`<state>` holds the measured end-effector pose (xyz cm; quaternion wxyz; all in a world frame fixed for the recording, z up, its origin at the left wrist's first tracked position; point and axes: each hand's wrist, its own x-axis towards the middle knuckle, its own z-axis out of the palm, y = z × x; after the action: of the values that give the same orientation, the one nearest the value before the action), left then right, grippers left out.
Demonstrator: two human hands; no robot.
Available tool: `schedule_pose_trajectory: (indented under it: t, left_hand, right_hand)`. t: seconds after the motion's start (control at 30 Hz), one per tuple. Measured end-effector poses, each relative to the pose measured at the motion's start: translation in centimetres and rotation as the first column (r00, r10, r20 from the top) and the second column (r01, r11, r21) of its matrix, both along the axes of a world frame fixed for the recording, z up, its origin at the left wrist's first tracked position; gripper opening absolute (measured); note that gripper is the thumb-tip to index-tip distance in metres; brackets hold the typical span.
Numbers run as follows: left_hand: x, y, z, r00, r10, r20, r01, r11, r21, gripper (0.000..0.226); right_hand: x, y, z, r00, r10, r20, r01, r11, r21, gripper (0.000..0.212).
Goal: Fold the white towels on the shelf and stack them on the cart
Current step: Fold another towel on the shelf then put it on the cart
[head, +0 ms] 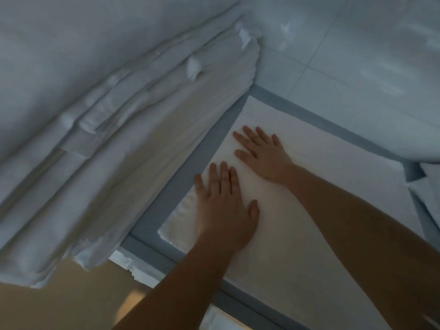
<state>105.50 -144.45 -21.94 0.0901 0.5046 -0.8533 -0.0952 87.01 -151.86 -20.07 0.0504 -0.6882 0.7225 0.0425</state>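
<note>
Both flat hands, left hand (223, 206) and right hand (264, 156), press one white towel (321, 186) smooth, gripping nothing; the towel pile (133, 144) beside it waits.

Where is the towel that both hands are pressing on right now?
In the head view, the towel lies flat right of centre on the grey-edged surface, under the left hand and right hand, beside the pile of white linens.

flat towel (309, 177): plain white, no pattern | surface under it (152, 225): grey-blue, showing as a border | stack of folded towels (133, 148): white, faint ribbed weave, bluish in shadow | wall tiles (357, 44): pale blue-white, thin grid lines | floor (47, 310): tan
</note>
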Motion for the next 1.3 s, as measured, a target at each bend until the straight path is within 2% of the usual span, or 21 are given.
schedule_pose_trajectory:
  t: [0.13, 0.2, 0.27, 0.33, 0.43, 0.57, 0.9, 1.0, 1.07, 1.1, 1.17, 1.23, 1.3]
  left_hand:
    - [0.1, 0.1, 0.2, 1.000, 0.001, -0.017, 0.000, 1.000, 0.030, 0.083]
    - [0.2, -0.1, 0.4, 1.000, 0.004, -0.025, -0.003, 0.999, 0.044, 0.083]
    - [0.1, 0.1, 0.6, 1.000, 0.016, -0.007, -0.015, 0.998, 0.056, 0.085]
    - [-0.8, 0.0, 1.1, 0.999, 0.047, -0.016, -0.045, 0.997, 0.070, 0.091]
    - [-4.3, -0.9, 1.9, 0.998, 0.026, -0.060, -0.022, 0.997, 0.070, 0.097]
    - [-6.2, -2.3, 0.8, 1.000, 0.007, -0.018, -0.006, 0.999, 0.037, 0.101]
    - [-6.0, -2.2, -0.2, 1.000, 0.022, -0.007, -0.021, 1.000, 0.011, 0.110]
    - [-6.0, -2.1, -0.3, 0.999, 0.028, -0.023, -0.028, 1.000, 0.015, 0.110]
    - [-6.0, -2.1, -0.4, 1.000, 0.023, -0.019, -0.023, 1.000, 0.014, 0.110]
    - [-6.0, -2.2, -0.4, 1.000, 0.023, -0.012, -0.022, 1.000, 0.010, 0.110]
    - [-6.0, -2.2, -0.3, 1.000, 0.016, -0.002, -0.016, 1.000, -0.004, 0.109]
    - [-6.1, -2.1, -0.1, 1.000, 0.007, -0.012, -0.008, 1.000, -0.021, 0.107]
    - [-6.0, -2.0, -0.1, 1.000, 0.008, 0.001, -0.008, 1.000, -0.021, 0.108]
  right_hand:
    - [-2.0, -3.8, 0.6, 0.992, -0.122, -0.018, 0.122, 0.992, 0.027, 0.056]
    - [-1.8, -4.2, 0.8, 0.989, -0.147, 0.027, 0.147, 0.989, 0.012, 0.054]
    - [-1.3, -2.8, 1.1, 0.985, -0.092, 0.146, 0.099, 0.994, -0.045, 0.051]
    - [-1.1, 0.0, 1.0, 0.972, 0.037, 0.230, -0.012, 0.994, -0.110, 0.048]
    - [-1.3, 2.4, 0.9, 0.970, 0.160, 0.185, -0.151, 0.986, -0.063, 0.046]
    - [-2.2, 0.7, 0.4, 0.986, 0.156, 0.053, -0.155, 0.988, -0.022, 0.048]
    - [-6.0, -9.0, -0.2, 0.985, -0.172, 0.007, 0.172, 0.985, 0.002, 0.063]
    - [-6.3, -10.2, 0.0, 0.939, -0.340, 0.049, 0.341, 0.940, -0.012, 0.059]
    - [-5.0, -9.4, 0.4, 0.911, -0.396, 0.119, 0.404, 0.913, -0.055, 0.055]
    - [-3.9, -8.2, 0.5, 0.914, -0.365, 0.178, 0.382, 0.921, -0.075, 0.053]
    - [-1.8, -3.6, 0.5, 0.938, -0.198, 0.285, 0.240, 0.963, -0.121, 0.048]
    - [-0.5, 2.5, 0.0, 0.966, -0.017, 0.258, 0.057, 0.987, -0.147, 0.048]
    - [-1.7, 7.0, -0.3, 0.983, 0.004, 0.186, 0.015, 0.994, -0.106, 0.049]
